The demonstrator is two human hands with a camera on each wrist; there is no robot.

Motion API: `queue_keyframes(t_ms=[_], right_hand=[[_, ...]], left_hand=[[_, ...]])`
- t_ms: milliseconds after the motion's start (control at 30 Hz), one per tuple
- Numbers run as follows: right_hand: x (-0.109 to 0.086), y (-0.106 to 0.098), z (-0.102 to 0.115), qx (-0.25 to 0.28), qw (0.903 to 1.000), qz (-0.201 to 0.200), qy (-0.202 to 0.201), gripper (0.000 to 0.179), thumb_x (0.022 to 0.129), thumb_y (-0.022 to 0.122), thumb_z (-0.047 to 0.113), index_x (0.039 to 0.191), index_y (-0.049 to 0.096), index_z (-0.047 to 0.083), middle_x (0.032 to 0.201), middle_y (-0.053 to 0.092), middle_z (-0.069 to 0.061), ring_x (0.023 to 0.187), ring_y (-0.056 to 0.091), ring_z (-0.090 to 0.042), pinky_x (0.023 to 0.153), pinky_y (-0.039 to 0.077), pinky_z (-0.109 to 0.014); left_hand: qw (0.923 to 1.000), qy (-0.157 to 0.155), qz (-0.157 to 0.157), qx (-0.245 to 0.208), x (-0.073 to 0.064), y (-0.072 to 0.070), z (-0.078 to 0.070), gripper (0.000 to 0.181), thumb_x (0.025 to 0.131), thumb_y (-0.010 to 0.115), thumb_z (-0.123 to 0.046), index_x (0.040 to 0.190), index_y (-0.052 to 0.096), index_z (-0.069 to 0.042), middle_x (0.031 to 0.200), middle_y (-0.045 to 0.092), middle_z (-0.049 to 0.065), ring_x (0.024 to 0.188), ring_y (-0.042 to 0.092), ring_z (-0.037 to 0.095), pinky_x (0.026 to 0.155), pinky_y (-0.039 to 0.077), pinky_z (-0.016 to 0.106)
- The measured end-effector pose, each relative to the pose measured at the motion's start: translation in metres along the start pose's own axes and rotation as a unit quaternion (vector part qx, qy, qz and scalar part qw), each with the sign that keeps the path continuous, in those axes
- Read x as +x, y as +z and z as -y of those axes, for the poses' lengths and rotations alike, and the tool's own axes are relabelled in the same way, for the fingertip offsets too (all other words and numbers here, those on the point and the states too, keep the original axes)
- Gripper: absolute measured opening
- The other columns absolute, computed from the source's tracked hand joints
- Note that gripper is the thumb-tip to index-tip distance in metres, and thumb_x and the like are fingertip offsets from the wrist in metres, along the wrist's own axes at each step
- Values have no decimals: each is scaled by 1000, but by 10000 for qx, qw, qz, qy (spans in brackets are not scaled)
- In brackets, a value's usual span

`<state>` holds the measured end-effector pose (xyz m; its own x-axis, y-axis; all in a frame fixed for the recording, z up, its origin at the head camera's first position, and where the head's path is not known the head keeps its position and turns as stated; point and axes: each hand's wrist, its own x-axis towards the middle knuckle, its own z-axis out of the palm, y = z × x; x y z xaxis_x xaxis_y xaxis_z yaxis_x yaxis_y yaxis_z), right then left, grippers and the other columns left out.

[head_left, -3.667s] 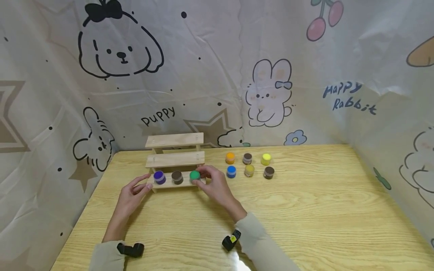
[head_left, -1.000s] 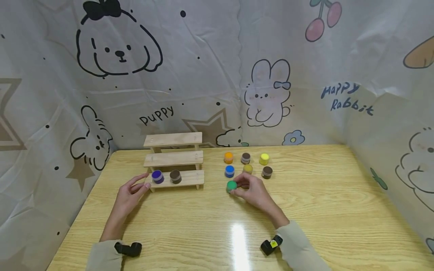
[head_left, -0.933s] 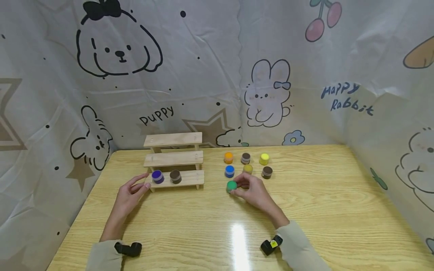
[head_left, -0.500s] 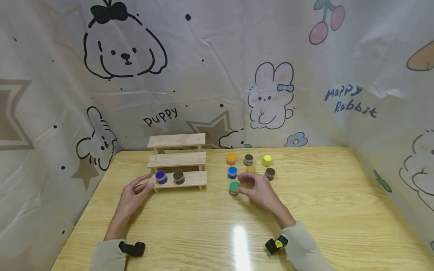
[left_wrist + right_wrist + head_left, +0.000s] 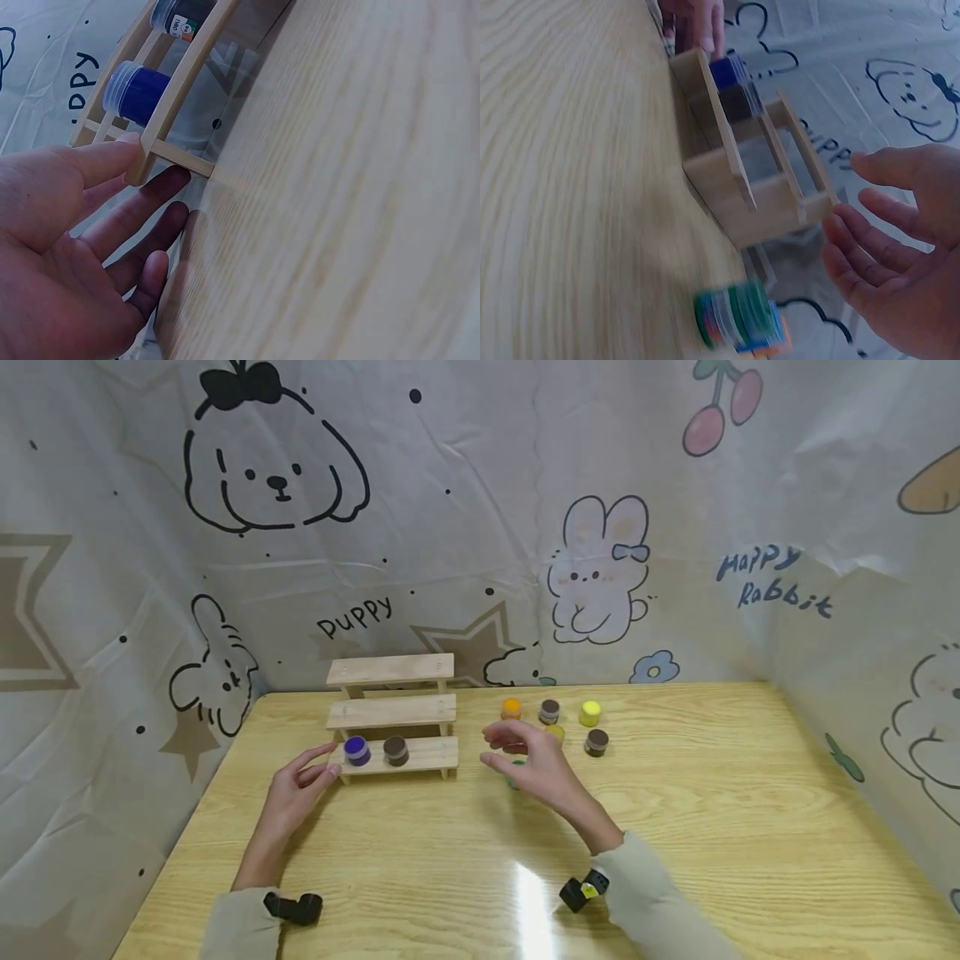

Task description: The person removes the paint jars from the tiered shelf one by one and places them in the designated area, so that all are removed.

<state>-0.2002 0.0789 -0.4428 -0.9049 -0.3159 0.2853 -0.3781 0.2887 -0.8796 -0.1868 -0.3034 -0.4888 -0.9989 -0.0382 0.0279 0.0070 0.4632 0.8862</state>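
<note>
A three-tier wooden display rack [image 5: 392, 713] stands at the back left of the table. On its lowest step sit a purple paint jar [image 5: 357, 751] and a dark brown one [image 5: 395, 752]. My left hand [image 5: 295, 795] pinches the left end of that step, thumb [image 5: 112, 159] against the plank. In midair, between the rack and the loose jars, my right hand [image 5: 542, 766] is held with spread, relaxed fingers and nothing in them. Below it a green paint jar [image 5: 735, 313] stands on the table, mostly covered by the hand in the head view.
Right of the rack, several more paint jars stand in rows: orange [image 5: 511, 708], brown [image 5: 550, 711], yellow [image 5: 589, 713], mustard [image 5: 555, 732] and dark brown [image 5: 597, 742]. A blue jar is hidden behind my right hand in the head view. A printed cloth [image 5: 450, 527] hangs behind the table.
My right hand carried the green jar from the rack's lowest step to the table beside the other jars, released it, and has moved left and up. The left hand stays at the rack.
</note>
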Motion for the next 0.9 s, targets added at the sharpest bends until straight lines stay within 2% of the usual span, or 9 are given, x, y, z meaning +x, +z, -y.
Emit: queue_keyframes(t_ms=[33,267,433,733,900], right_hand=[[3,5,0,-8,10000,20,-36,29,91,79,10,118,70,4,115,71,-14,106,69,-31,94,53,-50],[19,42,2,141,9995,244,-149,36,92,78,11,124,66,-1,121,68,-21,108,67,-33,96,52,-47],[28,65,4,120,9992,304,-231,42,94,77,12,130,63,-2,127,67,-17,114,65,-30,98,51,-44],[45,95,4,71,9995,181,-263,44,88,82,7,127,65,-4,125,68,-19,114,64,-32,100,50,-42],[51,107,2,-288,9990,241,-246,45,89,83,11,129,65,-1,124,69,-15,116,65,-31,100,50,-39]], left_hand=[[10000,2,6,-18,1,0,0,50,105,63,-27,149,53,-6,130,65,27,99,59,-10,83,44,10],[10000,32,23,-86,1,1,1,50,104,64,-26,149,54,-6,130,65,28,98,60,-10,83,45,11],[10000,39,-1,-85,0,1,0,49,104,64,-24,148,54,-5,129,65,28,98,60,-11,83,45,11],[9999,92,-9,-66,-1,1,1,49,104,64,-23,148,54,-3,128,66,28,108,67,12,82,46,12],[9999,86,-43,-60,-1,1,1,48,104,64,-22,147,54,-2,125,67,27,104,67,7,81,47,12]])
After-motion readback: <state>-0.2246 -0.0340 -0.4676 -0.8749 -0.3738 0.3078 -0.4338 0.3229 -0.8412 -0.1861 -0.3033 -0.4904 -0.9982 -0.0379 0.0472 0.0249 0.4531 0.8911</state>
